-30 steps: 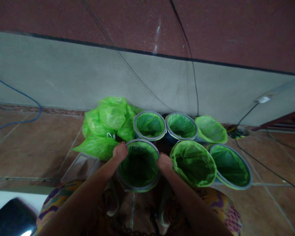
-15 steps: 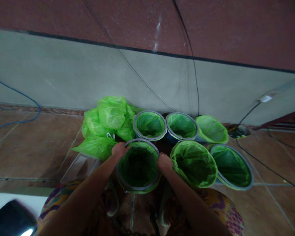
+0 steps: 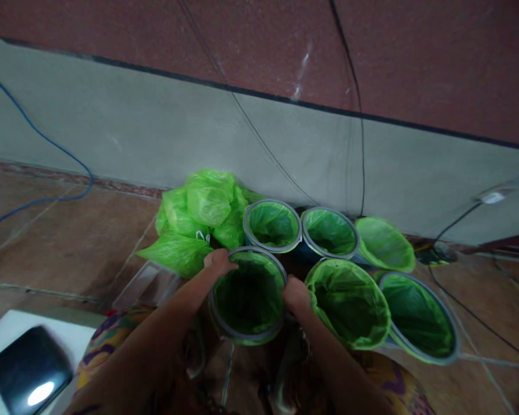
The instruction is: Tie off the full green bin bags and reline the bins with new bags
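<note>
Between my knees stands a trash bin point(image 3: 247, 337) lined with a green plastic bag, a grey ring around its rim. My left hand point(image 3: 219, 263) is closed over the rim at the upper left, fingers curled to the inside. On the opposite side, my right hand point(image 3: 296, 295) grips the rim at the right; its fingertips are partly hidden. Close beside the right hand is another lined bin point(image 3: 387, 323), whose green bag folds over the rim without a visible ring. The inside of the held bin is dark.
More lined bins, including one with a grey ring point(image 3: 358, 248), stand along the wall. Green filled bags point(image 3: 210, 202) are heaped left, by a clear plastic container point(image 3: 142, 285). A black object point(image 3: 30, 369) lies on a white surface. Cables point(image 3: 471, 308) cross the floor.
The camera view has shifted and tilted slightly, so the bins and wall appear moved and more of the black object shows. Both hands remain on the same bin's rim.
</note>
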Demonstrator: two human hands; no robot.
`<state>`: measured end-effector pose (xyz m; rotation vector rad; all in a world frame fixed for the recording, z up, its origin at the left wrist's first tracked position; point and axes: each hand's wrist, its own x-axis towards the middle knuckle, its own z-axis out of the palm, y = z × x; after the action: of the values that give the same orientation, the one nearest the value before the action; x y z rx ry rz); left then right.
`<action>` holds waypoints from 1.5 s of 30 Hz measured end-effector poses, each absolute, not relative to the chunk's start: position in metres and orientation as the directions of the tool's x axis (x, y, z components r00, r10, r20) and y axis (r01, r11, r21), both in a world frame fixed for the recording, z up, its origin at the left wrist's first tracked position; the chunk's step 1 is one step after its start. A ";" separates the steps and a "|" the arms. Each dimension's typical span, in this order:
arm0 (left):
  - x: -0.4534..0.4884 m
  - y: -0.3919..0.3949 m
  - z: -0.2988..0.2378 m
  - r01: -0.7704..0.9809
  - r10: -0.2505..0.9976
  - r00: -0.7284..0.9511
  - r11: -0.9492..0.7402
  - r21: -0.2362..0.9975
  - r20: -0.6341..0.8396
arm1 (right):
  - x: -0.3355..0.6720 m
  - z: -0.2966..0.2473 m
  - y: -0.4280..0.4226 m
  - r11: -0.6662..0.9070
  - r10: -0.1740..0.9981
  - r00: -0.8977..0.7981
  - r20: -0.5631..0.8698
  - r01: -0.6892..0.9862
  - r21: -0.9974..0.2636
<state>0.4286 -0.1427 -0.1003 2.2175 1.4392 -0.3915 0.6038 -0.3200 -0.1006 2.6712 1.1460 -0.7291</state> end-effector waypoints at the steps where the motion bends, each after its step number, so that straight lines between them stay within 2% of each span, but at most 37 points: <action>1: 0.429 -0.139 -0.098 0.909 0.785 0.416 -0.350 0.225 -0.458 | 0.604 -0.100 -0.319 -0.696 0.649 0.589 -0.481 0.715 -0.064; 10: 0.436 -0.126 -0.106 0.869 0.780 0.494 -0.431 0.243 -0.384 | 0.604 -0.095 -0.317 -0.694 0.661 0.604 -0.446 0.717 -0.058; 20: 0.439 -0.119 -0.115 0.838 0.712 0.545 -0.476 0.266 -0.442 | 0.605 -0.096 -0.318 -0.691 0.660 0.605 -0.445 0.721 -0.044; 32: 0.439 -0.145 -0.125 0.871 0.789 0.489 -0.466 0.156 -0.372 | 0.608 -0.100 -0.323 -0.691 0.654 0.604 -0.455 0.722 -0.036; 41: 0.423 -0.136 -0.110 0.898 0.785 0.425 -0.429 0.099 -0.451 | 0.604 -0.101 -0.316 -0.663 0.692 0.556 -0.460 0.742 -0.101; 45: 0.408 -0.134 -0.101 0.871 0.735 0.466 -0.477 0.113 -0.493 | 0.602 -0.105 -0.315 -0.659 0.693 0.555 -0.461 0.747 -0.090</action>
<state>0.4083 -0.1342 -0.1012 2.3700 1.3564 -0.5448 0.6016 -0.3150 -0.1049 2.6666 1.2399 -0.7117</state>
